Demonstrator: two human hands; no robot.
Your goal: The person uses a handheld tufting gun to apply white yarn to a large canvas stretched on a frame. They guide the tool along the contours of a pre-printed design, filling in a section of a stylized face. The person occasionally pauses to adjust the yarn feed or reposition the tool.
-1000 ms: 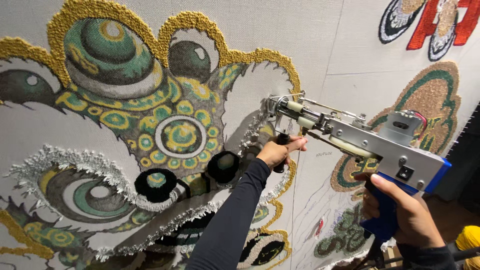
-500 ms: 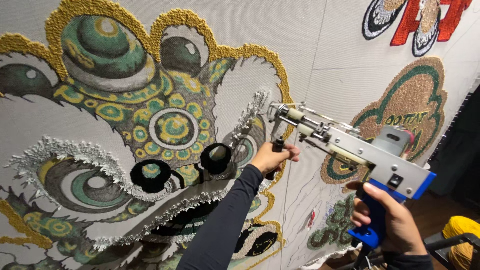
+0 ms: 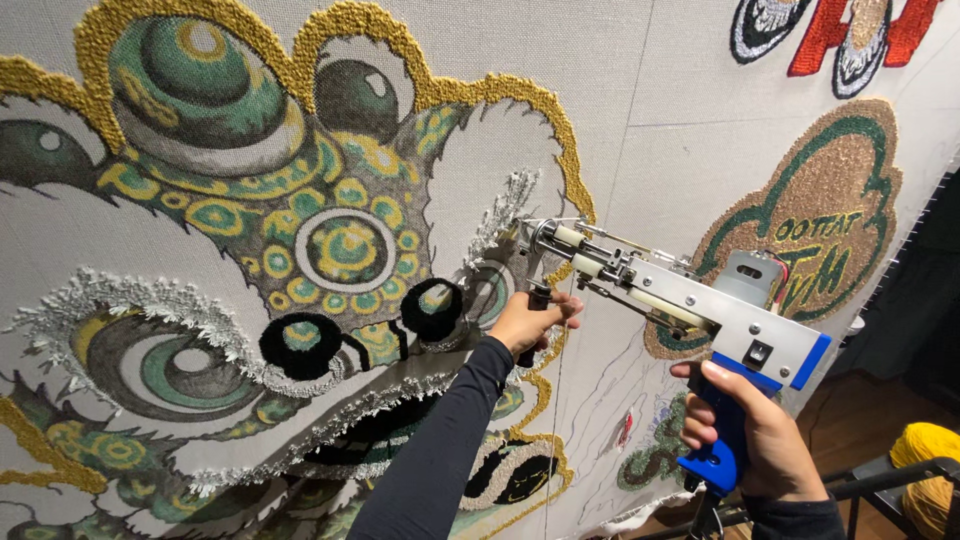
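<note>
Up at the top right I saw a red, black and white tufted patch (image 3: 838,40), and below it a rounded tan and green emblem with lettering (image 3: 826,222). The big pale backing cloth (image 3: 680,80) stood upright, filled by a green, gold and silver lion-face design (image 3: 300,250). A yellow yarn ball (image 3: 928,470) sat low at the right above dark wood flooring. My left hand (image 3: 533,322) was clamped round the front grip of the grey metal tufting gun with blue handle (image 3: 690,300), arm stretched forward; my right hand (image 3: 745,440) was wrapped round the blue handle. The gun's tip met the cloth.
</note>
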